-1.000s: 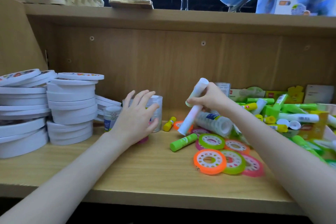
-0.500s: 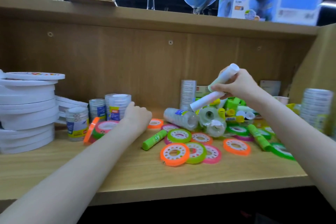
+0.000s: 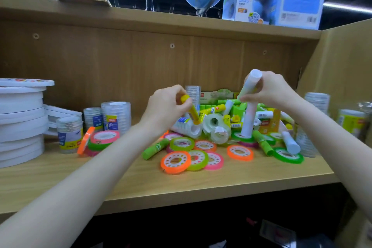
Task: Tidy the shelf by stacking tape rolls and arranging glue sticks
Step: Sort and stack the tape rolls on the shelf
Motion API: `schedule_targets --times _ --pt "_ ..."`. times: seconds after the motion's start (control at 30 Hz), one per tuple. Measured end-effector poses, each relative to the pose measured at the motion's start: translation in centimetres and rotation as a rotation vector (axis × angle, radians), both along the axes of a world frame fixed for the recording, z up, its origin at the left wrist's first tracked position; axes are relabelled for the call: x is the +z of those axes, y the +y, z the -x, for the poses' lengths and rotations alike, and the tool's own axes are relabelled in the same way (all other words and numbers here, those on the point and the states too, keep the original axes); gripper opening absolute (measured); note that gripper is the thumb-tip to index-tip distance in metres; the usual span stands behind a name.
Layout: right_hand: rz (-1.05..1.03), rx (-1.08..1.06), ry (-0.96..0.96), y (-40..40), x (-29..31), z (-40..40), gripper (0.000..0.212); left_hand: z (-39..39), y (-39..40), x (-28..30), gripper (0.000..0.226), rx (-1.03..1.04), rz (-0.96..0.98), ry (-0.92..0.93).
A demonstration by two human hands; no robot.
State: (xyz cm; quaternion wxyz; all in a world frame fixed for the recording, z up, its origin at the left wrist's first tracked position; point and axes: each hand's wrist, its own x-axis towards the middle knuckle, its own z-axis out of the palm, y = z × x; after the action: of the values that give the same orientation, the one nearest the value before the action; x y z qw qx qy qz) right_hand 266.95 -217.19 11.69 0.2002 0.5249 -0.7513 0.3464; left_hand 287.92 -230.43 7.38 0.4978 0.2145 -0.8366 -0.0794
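At the far left of the wooden shelf (image 3: 181,185) we see a tall stack of white tape rolls (image 3: 19,125), and just to its right some clear tape stacks (image 3: 115,118) standing upright. Near them an orange, green and pink tape roll group (image 3: 98,140) leans together. Our left hand (image 3: 167,107) is curled around a yellow glue stick (image 3: 191,109), holding it tilted above the mixed pile. In front, on the near side, loose coloured tape rolls (image 3: 193,159) lie flat beside a green glue stick (image 3: 156,148). Our right hand (image 3: 269,89) grips a white glue stick (image 3: 250,83), above another white tube (image 3: 248,121) that stands upright in the pile.
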Motion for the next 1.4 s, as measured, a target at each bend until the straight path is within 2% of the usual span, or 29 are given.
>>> schedule_targets --times 0.07,0.17,0.33,0.5,0.57,0.83,0.87,0.93,1.0,1.03,1.27,1.33,1.4 --pt "-0.043 -0.008 0.015 1.0 -0.6 0.0 0.027 1.0 1.5 -0.4 0.011 -0.105 -0.082 -0.03" --pt "-0.119 -0.041 0.058 1.6 -1.9 0.3 0.024 2.3 3.2 -1.0 0.009 -0.158 -0.095 -0.135" --pt "-0.162 -0.051 0.076 1.5 -3.1 0.5 0.027 3.4 4.9 -1.7 0.018 -0.154 -0.078 -0.291" --pt "-0.138 -0.063 0.011 1.2 -3.5 0.7 0.029 3.7 5.3 -1.4 0.022 -0.16 -0.089 -0.33" --pt "-0.061 -0.055 -0.027 1.5 -3.3 0.8 0.022 3.7 5.6 -1.2 0.021 -0.161 -0.082 -0.323" --pt "0.212 0.118 -0.346 5.8 -2.3 0.2 0.023 3.3 6.3 -1.5 0.023 -0.208 -0.104 -0.245" --pt "0.16 0.134 -0.383 6.8 -2.3 0.1 0.02 3.4 6.4 -1.6 0.024 -0.22 -0.116 -0.246" --pt "-0.089 0.122 -0.386 8.1 -3.2 -0.2 0.015 3.9 6.6 -1.9 0.026 -0.244 -0.132 -0.281" --pt "-0.292 0.062 -0.347 8.2 -5.1 -0.3 0.019 4.6 6.9 -2.4 0.028 -0.257 -0.134 -0.322" --pt "-0.319 0.031 -0.343 8.0 -6.1 -0.2 0.022 4.9 7.1 -2.5 0.027 -0.255 -0.132 -0.329" --pt "-0.173 -0.071 -0.237 6.1 -9.1 0.6 0.045 6.7 7.1 -3.0 0.027 -0.249 -0.08 -0.411" --pt "-0.115 -0.087 -0.237 6.5 -9.3 0.6 0.046 6.8 6.9 -3.6 0.028 -0.256 -0.086 -0.425" --pt "0.063 -0.079 -0.178 7.2 -9.5 0.3 0.037 7.0 6.8 -4.0 0.024 -0.302 -0.149 -0.38"
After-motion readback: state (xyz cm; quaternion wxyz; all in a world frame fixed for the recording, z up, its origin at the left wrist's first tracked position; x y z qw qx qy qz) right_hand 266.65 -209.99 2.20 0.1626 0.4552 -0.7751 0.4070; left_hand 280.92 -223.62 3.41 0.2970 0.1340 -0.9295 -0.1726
